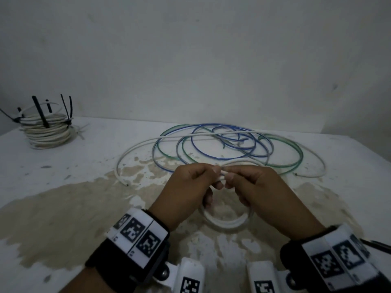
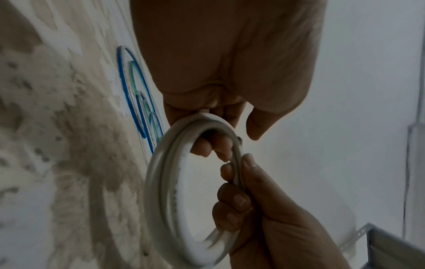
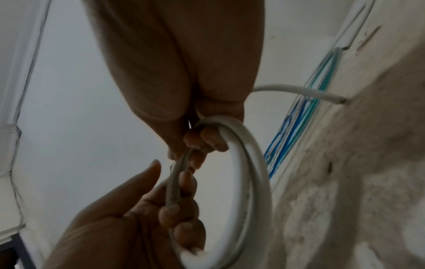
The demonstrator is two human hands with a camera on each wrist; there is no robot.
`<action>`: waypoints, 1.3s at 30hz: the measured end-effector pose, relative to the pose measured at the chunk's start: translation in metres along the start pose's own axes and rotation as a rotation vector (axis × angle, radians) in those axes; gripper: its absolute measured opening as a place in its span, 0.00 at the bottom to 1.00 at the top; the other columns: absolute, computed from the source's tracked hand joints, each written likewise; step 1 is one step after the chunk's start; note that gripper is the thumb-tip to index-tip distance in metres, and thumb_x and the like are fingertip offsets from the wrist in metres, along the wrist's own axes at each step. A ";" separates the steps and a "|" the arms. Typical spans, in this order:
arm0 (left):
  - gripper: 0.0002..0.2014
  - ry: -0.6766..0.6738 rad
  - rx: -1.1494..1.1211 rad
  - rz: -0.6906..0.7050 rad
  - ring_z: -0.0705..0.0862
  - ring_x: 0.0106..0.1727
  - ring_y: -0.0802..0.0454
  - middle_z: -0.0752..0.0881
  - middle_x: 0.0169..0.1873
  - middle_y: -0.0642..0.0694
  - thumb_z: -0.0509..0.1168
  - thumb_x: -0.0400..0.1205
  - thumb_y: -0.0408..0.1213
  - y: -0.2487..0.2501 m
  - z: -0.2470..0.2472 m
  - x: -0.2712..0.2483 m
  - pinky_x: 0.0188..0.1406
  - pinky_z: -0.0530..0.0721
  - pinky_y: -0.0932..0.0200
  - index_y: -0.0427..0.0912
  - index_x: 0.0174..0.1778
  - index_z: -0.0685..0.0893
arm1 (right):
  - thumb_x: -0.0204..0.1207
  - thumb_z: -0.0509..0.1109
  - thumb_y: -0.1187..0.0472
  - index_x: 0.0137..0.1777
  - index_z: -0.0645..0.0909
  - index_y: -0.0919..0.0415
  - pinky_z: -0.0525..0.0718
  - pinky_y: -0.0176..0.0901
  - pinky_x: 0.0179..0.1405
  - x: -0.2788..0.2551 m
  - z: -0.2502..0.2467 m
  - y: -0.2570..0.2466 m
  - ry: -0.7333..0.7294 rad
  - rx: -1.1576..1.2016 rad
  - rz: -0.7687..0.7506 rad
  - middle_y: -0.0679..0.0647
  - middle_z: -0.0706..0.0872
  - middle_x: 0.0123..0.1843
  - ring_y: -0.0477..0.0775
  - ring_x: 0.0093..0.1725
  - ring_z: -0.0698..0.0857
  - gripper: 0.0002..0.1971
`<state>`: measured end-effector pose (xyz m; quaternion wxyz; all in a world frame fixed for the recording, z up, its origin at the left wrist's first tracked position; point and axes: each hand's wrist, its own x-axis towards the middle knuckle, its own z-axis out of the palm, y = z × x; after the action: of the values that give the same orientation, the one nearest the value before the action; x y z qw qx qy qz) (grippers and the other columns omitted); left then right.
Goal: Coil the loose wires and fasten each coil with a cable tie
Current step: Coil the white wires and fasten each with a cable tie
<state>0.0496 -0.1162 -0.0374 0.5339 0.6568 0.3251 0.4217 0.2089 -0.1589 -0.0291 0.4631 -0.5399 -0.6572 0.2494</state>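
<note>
A small white wire coil (image 1: pixel 224 224) hangs upright between my two hands, just above the table. My left hand (image 1: pixel 208 178) pinches the coil's top from the left, and my right hand (image 1: pixel 231 176) pinches it from the right, fingertips almost touching. In the left wrist view the coil (image 2: pixel 161 182) has several turns, with the left hand (image 2: pixel 204 145) curled through its top and the right hand (image 2: pixel 239 198) gripping its side. In the right wrist view a free end of white wire (image 3: pixel 322 96) sticks out past the right hand (image 3: pixel 207 140).
Loose blue wire (image 1: pixel 224 144), green wire (image 1: pixel 296 159) and white wire (image 1: pixel 135 149) lie tangled behind my hands. A stack of tied white coils (image 1: pixel 47 130) with black cable ties stands at the back left. A black cable tie (image 1: pixel 376 244) lies at the right edge.
</note>
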 end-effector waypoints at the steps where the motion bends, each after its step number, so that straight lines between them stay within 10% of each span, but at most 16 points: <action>1: 0.13 -0.004 0.044 0.013 0.76 0.22 0.49 0.86 0.31 0.48 0.61 0.85 0.39 -0.001 0.000 -0.001 0.22 0.77 0.60 0.40 0.42 0.88 | 0.80 0.67 0.60 0.42 0.85 0.47 0.73 0.32 0.25 0.000 0.001 0.000 -0.001 -0.006 -0.005 0.44 0.84 0.30 0.41 0.23 0.76 0.09; 8: 0.17 0.011 -0.051 -0.099 0.66 0.22 0.52 0.76 0.27 0.40 0.63 0.83 0.41 -0.003 0.004 -0.003 0.22 0.65 0.60 0.33 0.34 0.83 | 0.75 0.72 0.61 0.40 0.79 0.56 0.78 0.36 0.27 -0.005 0.001 -0.003 -0.036 0.059 0.012 0.50 0.87 0.30 0.45 0.26 0.83 0.05; 14: 0.13 0.004 -0.133 -0.097 0.64 0.21 0.56 0.76 0.25 0.47 0.62 0.84 0.39 -0.001 -0.002 -0.003 0.22 0.64 0.63 0.34 0.38 0.82 | 0.74 0.69 0.49 0.61 0.83 0.54 0.71 0.31 0.48 0.000 -0.010 0.001 0.368 -0.450 -0.239 0.47 0.80 0.43 0.43 0.44 0.78 0.17; 18: 0.13 -0.005 -0.146 -0.092 0.64 0.22 0.56 0.76 0.25 0.48 0.61 0.84 0.38 -0.003 -0.003 -0.005 0.23 0.65 0.63 0.36 0.37 0.81 | 0.76 0.66 0.50 0.57 0.87 0.58 0.75 0.36 0.59 0.003 -0.014 0.009 0.288 -0.502 -0.198 0.53 0.85 0.51 0.52 0.54 0.83 0.17; 21: 0.12 0.058 -0.193 -0.085 0.65 0.21 0.57 0.76 0.25 0.49 0.60 0.85 0.36 -0.004 -0.002 -0.003 0.23 0.66 0.63 0.37 0.38 0.82 | 0.80 0.67 0.59 0.55 0.87 0.58 0.74 0.20 0.48 -0.001 -0.011 0.005 0.219 -0.331 -0.083 0.45 0.85 0.44 0.40 0.42 0.81 0.09; 27: 0.13 0.174 -0.404 -0.100 0.65 0.22 0.57 0.75 0.26 0.47 0.57 0.86 0.34 -0.004 -0.001 0.001 0.22 0.67 0.63 0.38 0.37 0.80 | 0.83 0.59 0.54 0.59 0.80 0.47 0.69 0.13 0.47 -0.004 -0.001 0.002 0.147 -0.114 0.038 0.45 0.83 0.56 0.39 0.55 0.80 0.11; 39: 0.11 0.042 -0.685 -0.250 0.68 0.21 0.55 0.76 0.28 0.45 0.53 0.87 0.36 -0.001 0.003 -0.002 0.23 0.73 0.62 0.37 0.45 0.78 | 0.83 0.62 0.63 0.55 0.85 0.52 0.75 0.41 0.28 -0.007 0.008 0.003 0.191 0.397 0.101 0.50 0.83 0.34 0.46 0.27 0.74 0.10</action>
<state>0.0513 -0.1192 -0.0395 0.7636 0.3861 0.2538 0.4510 0.2027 -0.1630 -0.0374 0.6074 -0.4916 -0.5206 0.3441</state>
